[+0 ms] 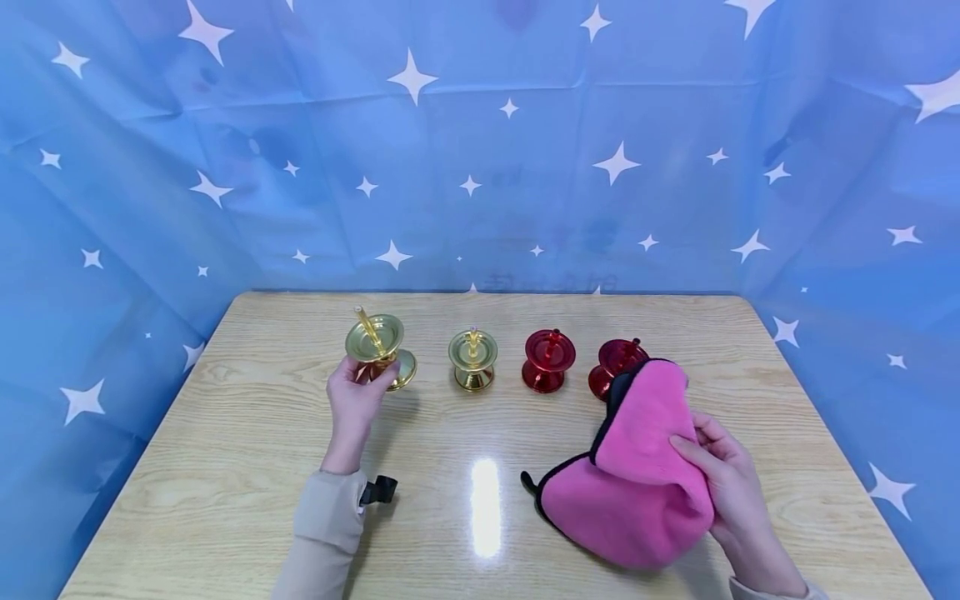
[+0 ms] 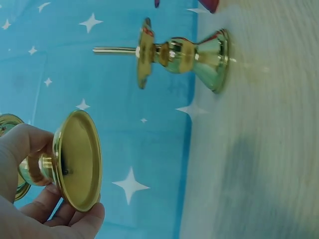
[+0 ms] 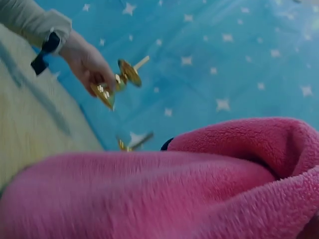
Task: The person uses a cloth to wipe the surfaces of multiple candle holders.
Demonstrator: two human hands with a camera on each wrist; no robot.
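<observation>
My left hand (image 1: 358, 403) grips a gold candle holder (image 1: 375, 337) by its stem and holds it tilted above the table. Its hollow base (image 2: 81, 160) faces the left wrist camera. A pink cloth (image 1: 637, 492) with black edging is pinched in my right hand (image 1: 727, 483), thumb on the near side and fingers behind. Part of the cloth droops toward the table and hides some of the far right red candle holder (image 1: 617, 357). A second gold candle holder (image 1: 473, 360) stands upright, with another red candle holder (image 1: 549, 360) beside it.
The wooden table (image 1: 247, 467) ends at the back against a blue curtain (image 1: 480, 167) with white stars, which also hangs along both sides. A black strap (image 1: 378, 490) sticks out from the left wrist.
</observation>
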